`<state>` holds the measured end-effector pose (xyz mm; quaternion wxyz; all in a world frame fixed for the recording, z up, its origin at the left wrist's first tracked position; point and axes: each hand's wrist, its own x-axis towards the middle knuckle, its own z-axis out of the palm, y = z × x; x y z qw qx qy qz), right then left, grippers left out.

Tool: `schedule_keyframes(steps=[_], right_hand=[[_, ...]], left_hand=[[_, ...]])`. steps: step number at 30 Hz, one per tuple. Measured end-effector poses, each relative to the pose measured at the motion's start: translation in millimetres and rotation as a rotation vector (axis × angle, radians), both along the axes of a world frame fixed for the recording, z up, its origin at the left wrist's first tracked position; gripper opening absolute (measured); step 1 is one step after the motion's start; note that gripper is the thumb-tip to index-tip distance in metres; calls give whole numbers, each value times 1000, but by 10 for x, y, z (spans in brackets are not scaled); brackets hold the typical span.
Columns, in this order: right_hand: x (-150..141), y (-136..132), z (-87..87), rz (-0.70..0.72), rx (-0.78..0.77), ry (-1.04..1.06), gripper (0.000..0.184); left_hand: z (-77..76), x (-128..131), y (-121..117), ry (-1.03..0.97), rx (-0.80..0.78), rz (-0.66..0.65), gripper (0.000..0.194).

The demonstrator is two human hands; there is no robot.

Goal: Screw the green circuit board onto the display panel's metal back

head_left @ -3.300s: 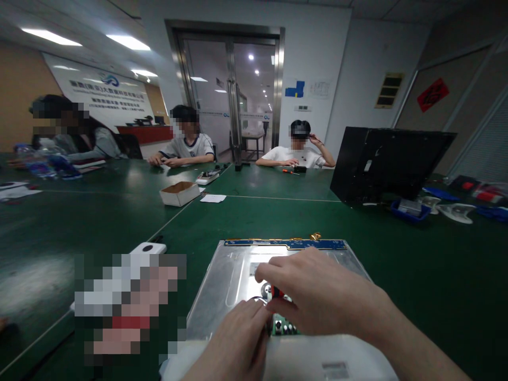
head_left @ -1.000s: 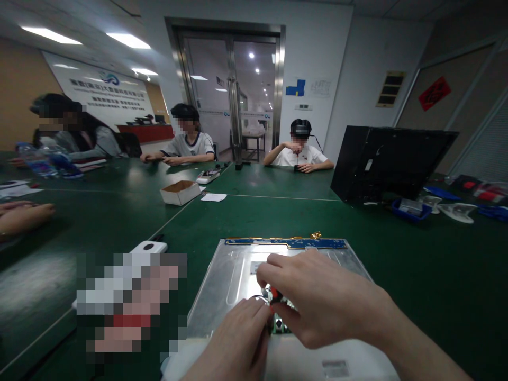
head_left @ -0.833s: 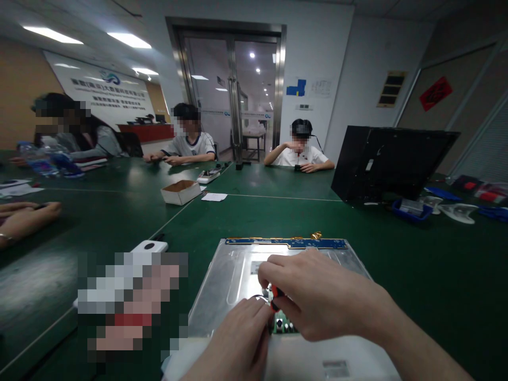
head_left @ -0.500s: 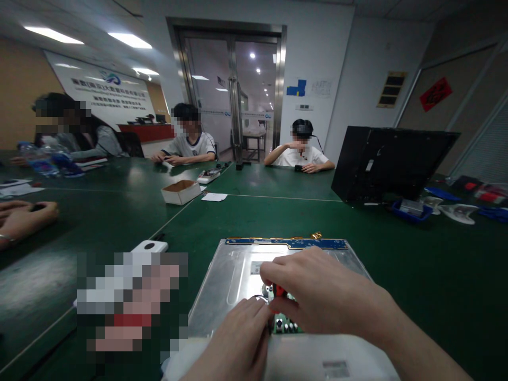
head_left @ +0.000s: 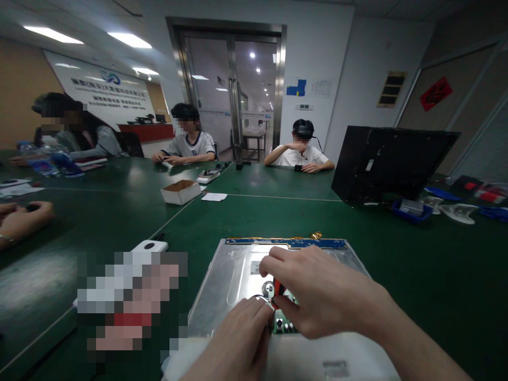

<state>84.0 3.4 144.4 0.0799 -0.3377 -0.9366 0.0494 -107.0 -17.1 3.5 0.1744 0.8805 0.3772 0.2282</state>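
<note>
My right hand (head_left: 317, 291) is closed around a red-and-black screwdriver (head_left: 279, 288), held upright over a green circuit board (head_left: 286, 325); its tip is hidden. Close against it, my left hand (head_left: 248, 320) has its fingers pressed together near the tool's lower end, and what they hold is hidden. Under both hands lies a flat silver metal panel (head_left: 214, 286) with a blue circuit strip (head_left: 257, 243) along its far edge. A round metal part (head_left: 268, 288) shows beside the screwdriver. Nearest me, a whitish cover (head_left: 317, 354) spans the panel's near side.
Left of the panel lies a white device (head_left: 148, 247), partly pixelated. Farther off stand an open cardboard box (head_left: 180, 192) and a large black monitor (head_left: 391, 164), with a blue tray (head_left: 411, 210) beside it. Several people sit around the green table (head_left: 278, 211); another person's hands (head_left: 32, 219) are at left.
My right hand has shifted slightly, its fingers a little more apart, showing more of the screwdriver and the round metal part. My left hand stays nearly in place.
</note>
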Motion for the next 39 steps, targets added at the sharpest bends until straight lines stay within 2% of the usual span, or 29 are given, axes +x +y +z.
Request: schedule_keyframes(steps=[5, 18, 25, 30, 39], right_hand=[[-3, -15, 18, 34, -27, -10, 18], [-33, -20, 22, -14, -19, -24, 9], [-36, 19, -43, -80, 37, -62, 20], [-35, -14, 1, -25, -9, -42, 10], [2, -38, 73, 65, -128, -41, 27]], left_hand=[[31, 1, -8, 16, -9, -10, 24], [14, -13, -9, -34, 12, -35, 28], [30, -22, -17, -33, 32, -35, 33], [16, -19, -7, -15, 14, -34, 28], [33, -1, -14, 33, -4, 2, 20]])
